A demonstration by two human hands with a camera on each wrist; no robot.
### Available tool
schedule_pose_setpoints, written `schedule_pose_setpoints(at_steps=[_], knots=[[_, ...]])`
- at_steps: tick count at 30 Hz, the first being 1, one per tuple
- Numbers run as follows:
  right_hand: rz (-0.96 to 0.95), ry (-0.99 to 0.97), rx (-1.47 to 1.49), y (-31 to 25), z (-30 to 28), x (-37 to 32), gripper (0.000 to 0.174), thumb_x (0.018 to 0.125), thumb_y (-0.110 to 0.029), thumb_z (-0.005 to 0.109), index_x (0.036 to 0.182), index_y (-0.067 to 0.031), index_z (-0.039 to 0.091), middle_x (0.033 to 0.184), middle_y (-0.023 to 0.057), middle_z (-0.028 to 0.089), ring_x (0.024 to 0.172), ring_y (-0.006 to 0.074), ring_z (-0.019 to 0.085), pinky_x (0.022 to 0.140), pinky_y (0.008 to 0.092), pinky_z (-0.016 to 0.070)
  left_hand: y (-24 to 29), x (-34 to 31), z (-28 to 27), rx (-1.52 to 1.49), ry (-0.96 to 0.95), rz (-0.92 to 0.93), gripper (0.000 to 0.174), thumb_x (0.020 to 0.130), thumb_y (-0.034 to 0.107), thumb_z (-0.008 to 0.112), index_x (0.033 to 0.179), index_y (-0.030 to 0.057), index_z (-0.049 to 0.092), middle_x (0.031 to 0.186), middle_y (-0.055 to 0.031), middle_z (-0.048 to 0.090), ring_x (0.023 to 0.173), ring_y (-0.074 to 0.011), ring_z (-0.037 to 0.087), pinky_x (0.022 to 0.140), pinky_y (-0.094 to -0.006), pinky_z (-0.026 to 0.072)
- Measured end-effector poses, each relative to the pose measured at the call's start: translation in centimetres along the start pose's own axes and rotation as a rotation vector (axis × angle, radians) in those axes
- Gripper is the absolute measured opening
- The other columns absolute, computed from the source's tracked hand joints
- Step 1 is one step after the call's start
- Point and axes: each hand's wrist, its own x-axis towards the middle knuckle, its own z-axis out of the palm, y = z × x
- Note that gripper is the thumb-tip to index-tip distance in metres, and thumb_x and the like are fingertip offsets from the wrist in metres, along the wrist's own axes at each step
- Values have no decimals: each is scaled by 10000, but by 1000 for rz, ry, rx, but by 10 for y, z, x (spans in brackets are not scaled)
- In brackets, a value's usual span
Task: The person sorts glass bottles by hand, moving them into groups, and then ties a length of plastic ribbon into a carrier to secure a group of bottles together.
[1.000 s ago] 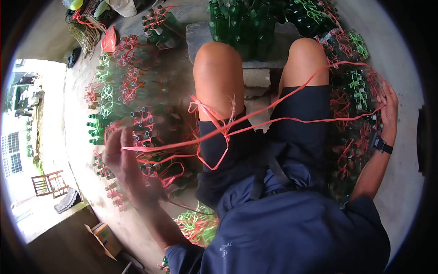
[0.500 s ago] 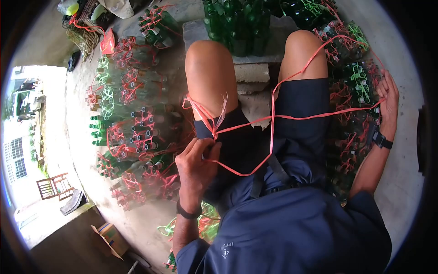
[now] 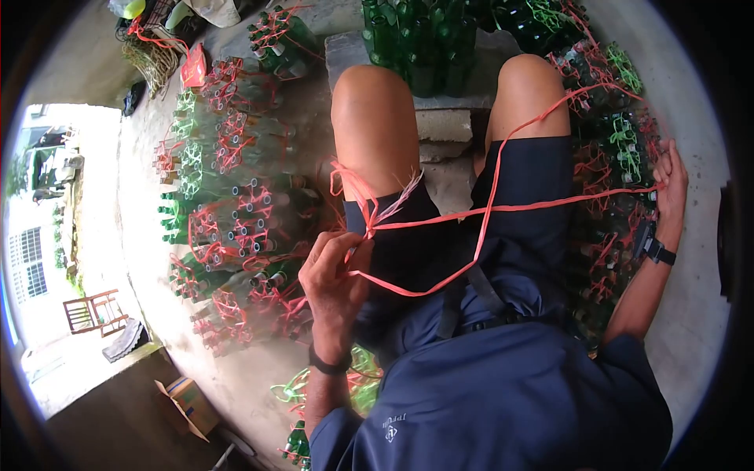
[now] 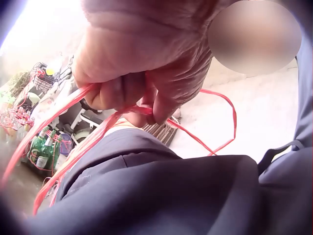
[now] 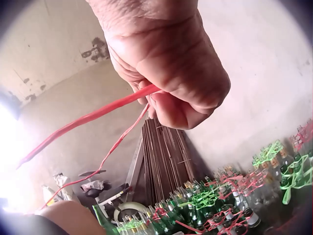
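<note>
A red plastic string (image 3: pixel 550 202) stretches across the person's lap between the two hands. Over the left thigh, the left hand (image 3: pixel 334 279) pinches it between thumb and fingers beside a gathered knot (image 3: pixel 367 228) with frayed ends. Strands leave both sides of that grip in the left wrist view. Out to the far right, the right hand (image 3: pixel 670 180) holds the string in curled fingers; two strands come out of its fist in the right wrist view. A slack length (image 3: pixel 488 206) loops over the right knee and down across the shorts.
Green bottles (image 3: pixel 424 55) stand on a stone slab (image 3: pixel 345 71) beyond the knees. String-tied bottle bundles line the floor at left (image 3: pixel 251 212) and right (image 3: pixel 605 165). Loose green and red string (image 3: pixel 365 377) lies by the left elbow. A cardboard box (image 3: pixel 192 404) sits lower left.
My left hand has come in from the far left, where it held the string out taut, to the knot over the left thigh. The upper strand now hangs slack. My right hand stays out right.
</note>
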Motion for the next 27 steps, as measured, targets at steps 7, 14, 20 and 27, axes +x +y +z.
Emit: schedule_pose_setpoints(at_steps=[7, 14, 20, 27], knots=[[-155, 73, -874, 28, -18, 0, 405, 988, -296, 666, 1278, -15, 631, 999, 37, 638, 844, 85, 597, 766, 224, 474, 7, -8, 6, 62, 86, 66, 216, 777, -70, 777, 937, 59, 710, 745, -73, 623, 594, -187, 615, 533, -288, 469], [-604, -666, -645, -40, 209, -152, 354, 869, -45, 695, 1211, 14, 622, 1178, 129, 650, 1101, 229, 633, 957, 349, 493, 23, -14, 25, 88, 39, 224, 254, 753, -27, 800, 969, 85, 729, 802, -70, 660, 648, -225, 668, 540, -326, 517], [-256, -1184, -257, 11, 292, -218, 212, 898, -94, 725, 1065, 7, 643, 892, 135, 659, 764, 236, 652, 706, 345, 534, 31, -20, 32, 78, -16, 254, 269, 750, 2, 807, 995, 85, 735, 836, -62, 659, 659, -207, 670, 533, -321, 526], [100, -1007, -105, -3, 282, -187, 164, 1010, -168, 625, 969, -21, 683, 704, -66, 527, 598, 7, 443, 518, 195, 351, 20, -28, 19, 82, 49, 198, 325, 717, 10, 835, 1013, 92, 729, 881, -73, 665, 707, -232, 685, 560, -340, 540]])
